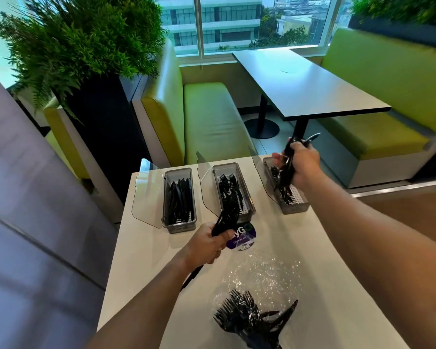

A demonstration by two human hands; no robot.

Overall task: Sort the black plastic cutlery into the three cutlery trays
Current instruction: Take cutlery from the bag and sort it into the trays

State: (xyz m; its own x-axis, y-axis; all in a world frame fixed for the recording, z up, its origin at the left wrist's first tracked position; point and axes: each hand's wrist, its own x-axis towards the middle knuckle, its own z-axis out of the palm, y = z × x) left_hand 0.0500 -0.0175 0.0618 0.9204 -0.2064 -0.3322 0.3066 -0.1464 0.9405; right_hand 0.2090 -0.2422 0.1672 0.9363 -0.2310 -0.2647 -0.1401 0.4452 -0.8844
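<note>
Three clear cutlery trays stand in a row on the white counter. The left tray (167,197) holds black knives, the middle tray (248,197) black forks, the right tray (297,206) a few black pieces. My left hand (207,244) grips a bundle of black cutlery (227,216) just in front of the middle tray. My right hand (301,163) holds another bundle of black cutlery (288,170) upright over the right tray, its lower ends inside. A heap of black forks (249,318) lies on crumpled clear plastic wrap (262,273) near me.
Each tray has a clear lid (146,195) raised on its left side. A round purple sticker (242,238) lies on the counter (325,248) before the middle tray. Beyond are a green bench (207,122), a dark table (305,84) and a planter (91,46).
</note>
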